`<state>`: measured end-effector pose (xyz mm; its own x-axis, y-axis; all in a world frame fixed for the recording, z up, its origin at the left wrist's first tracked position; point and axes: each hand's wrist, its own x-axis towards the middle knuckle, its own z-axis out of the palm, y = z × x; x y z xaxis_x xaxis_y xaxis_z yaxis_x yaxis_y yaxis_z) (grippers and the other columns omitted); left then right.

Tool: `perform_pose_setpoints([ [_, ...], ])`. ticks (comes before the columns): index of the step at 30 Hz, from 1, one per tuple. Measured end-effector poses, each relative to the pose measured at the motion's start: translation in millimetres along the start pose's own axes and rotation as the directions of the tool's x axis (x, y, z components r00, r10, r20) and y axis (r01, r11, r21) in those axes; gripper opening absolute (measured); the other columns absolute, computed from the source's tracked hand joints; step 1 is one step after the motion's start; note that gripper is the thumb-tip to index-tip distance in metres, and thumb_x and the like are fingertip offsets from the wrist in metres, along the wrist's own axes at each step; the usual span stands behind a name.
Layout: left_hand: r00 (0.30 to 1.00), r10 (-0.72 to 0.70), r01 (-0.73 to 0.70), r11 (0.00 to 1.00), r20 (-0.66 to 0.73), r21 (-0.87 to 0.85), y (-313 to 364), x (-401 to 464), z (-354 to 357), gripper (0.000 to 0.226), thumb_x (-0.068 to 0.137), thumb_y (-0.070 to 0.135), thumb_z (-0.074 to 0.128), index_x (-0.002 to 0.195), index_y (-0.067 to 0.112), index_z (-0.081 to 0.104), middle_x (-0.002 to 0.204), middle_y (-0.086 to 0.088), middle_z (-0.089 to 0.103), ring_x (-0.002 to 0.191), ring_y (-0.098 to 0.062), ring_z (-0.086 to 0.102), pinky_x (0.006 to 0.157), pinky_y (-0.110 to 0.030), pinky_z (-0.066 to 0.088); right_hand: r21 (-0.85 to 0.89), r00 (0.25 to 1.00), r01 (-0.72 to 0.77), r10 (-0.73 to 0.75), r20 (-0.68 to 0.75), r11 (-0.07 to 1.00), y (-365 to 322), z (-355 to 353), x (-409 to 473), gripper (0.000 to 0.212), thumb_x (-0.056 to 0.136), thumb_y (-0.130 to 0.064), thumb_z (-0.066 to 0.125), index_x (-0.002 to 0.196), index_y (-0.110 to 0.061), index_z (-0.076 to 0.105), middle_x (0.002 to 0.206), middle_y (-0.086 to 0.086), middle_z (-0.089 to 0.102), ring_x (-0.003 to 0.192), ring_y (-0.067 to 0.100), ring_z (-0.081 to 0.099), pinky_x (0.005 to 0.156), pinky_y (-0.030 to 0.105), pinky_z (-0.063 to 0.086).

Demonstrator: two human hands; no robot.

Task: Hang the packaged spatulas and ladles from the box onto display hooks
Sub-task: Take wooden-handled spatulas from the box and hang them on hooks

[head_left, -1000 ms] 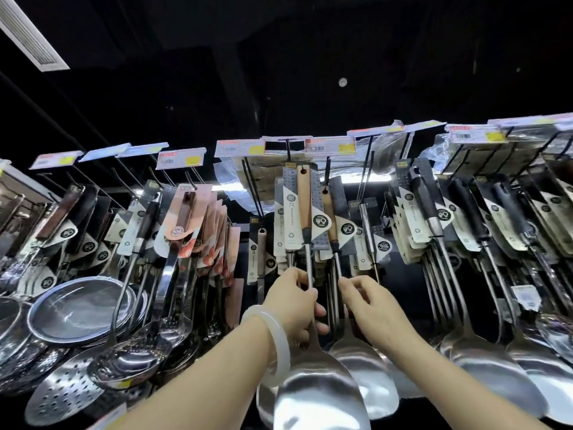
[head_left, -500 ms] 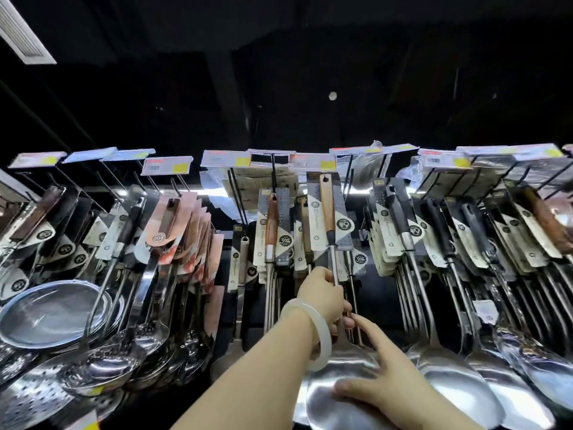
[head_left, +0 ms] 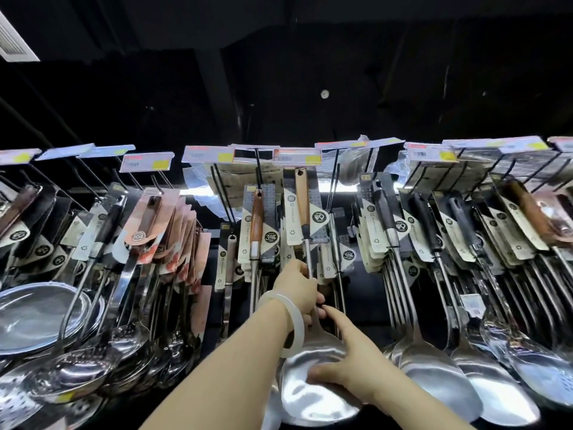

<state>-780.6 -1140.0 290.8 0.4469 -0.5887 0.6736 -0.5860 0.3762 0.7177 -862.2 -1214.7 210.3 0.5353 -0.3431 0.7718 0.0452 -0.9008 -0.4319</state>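
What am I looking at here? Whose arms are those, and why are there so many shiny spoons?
No machine here: the arms belong to a person wearing a camera on their head, so you see what they see, looking forward and down. They face a shop wall where packaged spatulas, ladles and strainers dangle from hooks, with price tags above. The left hand, wearing a pale bangle, grips the thin metal stem of one wooden-handled spatula. The right hand rests on that spatula's wide shiny blade. Its top sits right under a tag, but I cannot tell whether it is on the hook yet.
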Motion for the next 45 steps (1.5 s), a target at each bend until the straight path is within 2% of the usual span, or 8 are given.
perform_pose_setpoints([
  [5, 1.0, 0.015, -0.015, 1.0, -0.022, 0.009, -7, 5, 2, 0.016, 0.095, 0.009, 0.034, 0.103, 0.02, 0.043, 0.064, -0.007, 0.056, 0.046, -0.023, 0.054, 0.06, -0.036, 0.051, -0.039, 1.0, 0.012, -0.013, -0.022, 0.999, 10, 5, 7, 0.098, 0.07, -0.017, 0.077, 0.144, -0.038, 0.017, 0.138, -0.01, 0.045, 0.107, 0.004, 0.045, 0.077, 0.011, 0.039],
  [10, 1.0, 0.006, -0.006, 1.0, -0.024, 0.005, -11, 11, 4, 0.014, 0.095, 0.009, 0.036, 0.095, 0.021, 0.042, 0.065, -0.009, 0.055, 0.047, -0.023, 0.051, 0.074, -0.046, 0.054, -0.053, 1.0, 0.009, -0.01, -0.018, 0.999, 15, 8, 13, 0.096, 0.072, -0.019, 0.075, 0.144, -0.039, 0.016, 0.138, -0.011, 0.043, 0.111, 0.004, 0.042, 0.088, 0.016, 0.035],
  [15, 0.999, 0.035, -0.034, 0.998, -0.034, 0.044, -16, 12, 2, 0.014, 0.096, 0.01, 0.034, 0.097, 0.021, 0.043, 0.065, -0.007, 0.055, 0.047, -0.021, 0.052, 0.055, -0.033, 0.046, -0.034, 1.0, 0.017, -0.018, -0.023, 0.999, 23, 14, 16, 0.094, 0.07, -0.019, 0.075, 0.142, -0.041, 0.019, 0.127, -0.02, 0.046, 0.112, 0.004, 0.047, 0.081, 0.01, 0.039],
  [20, 1.0, 0.009, -0.009, 1.0, -0.019, -0.008, -24, 7, 3, 0.018, 0.096, 0.008, 0.034, 0.105, 0.02, 0.044, 0.074, -0.011, 0.052, 0.052, -0.019, 0.048, 0.061, -0.035, 0.049, -0.008, 0.999, 0.045, -0.045, 0.01, 0.999, 29, 22, 15, 0.097, 0.069, -0.017, 0.076, 0.143, -0.038, 0.017, 0.135, -0.023, 0.039, 0.111, -0.001, 0.045, 0.076, 0.003, 0.042],
  [27, 0.997, 0.045, -0.047, 0.998, -0.06, -0.036, -16, 12, -1, 0.025, 0.094, 0.004, 0.032, 0.109, 0.021, 0.043, 0.08, -0.008, 0.051, 0.049, -0.018, 0.048, 0.042, -0.023, 0.044, 0.011, 0.998, 0.055, -0.055, -0.036, 0.998, 23, 20, 20, 0.09, 0.068, -0.018, 0.075, 0.137, -0.045, 0.024, 0.117, -0.029, 0.047, 0.104, 0.0, 0.052, 0.073, 0.004, 0.042],
  [37, 0.987, 0.128, -0.121, 0.99, -0.098, 0.072, -22, 16, 2, 0.021, 0.093, 0.011, 0.035, 0.086, 0.029, 0.044, 0.078, -0.011, 0.06, 0.056, -0.026, 0.056, 0.051, -0.03, 0.049, -0.033, 0.998, 0.054, -0.054, -0.014, 0.998, 26, 16, 24, 0.095, 0.066, -0.021, 0.077, 0.138, -0.045, 0.021, 0.129, -0.019, 0.048, 0.115, 0.006, 0.049, 0.096, 0.021, 0.042],
  [41, 0.988, 0.087, -0.075, 0.993, -0.128, 0.096, -34, 17, 1, 0.03, 0.088, 0.008, 0.034, 0.069, 0.03, 0.039, 0.075, -0.011, 0.063, 0.062, -0.028, 0.06, 0.077, -0.046, 0.058, -0.051, 0.997, 0.054, -0.051, 0.05, 0.997, 24, 16, 17, 0.09, 0.067, -0.024, 0.078, 0.136, -0.042, 0.023, 0.121, -0.024, 0.048, 0.113, 0.001, 0.05, 0.086, 0.009, 0.041],
  [45, 0.995, 0.029, -0.026, 0.999, -0.094, 0.033, -36, 21, 1, 0.021, 0.091, 0.005, 0.033, 0.088, 0.021, 0.046, 0.081, -0.015, 0.058, 0.054, -0.025, 0.053, 0.061, -0.037, 0.054, -0.084, 0.998, 0.03, -0.024, 0.063, 0.996, 25, 17, 18, 0.086, 0.069, -0.026, 0.076, 0.138, -0.038, 0.026, 0.121, -0.017, 0.054, 0.108, 0.003, 0.054, 0.08, 0.008, 0.043],
])
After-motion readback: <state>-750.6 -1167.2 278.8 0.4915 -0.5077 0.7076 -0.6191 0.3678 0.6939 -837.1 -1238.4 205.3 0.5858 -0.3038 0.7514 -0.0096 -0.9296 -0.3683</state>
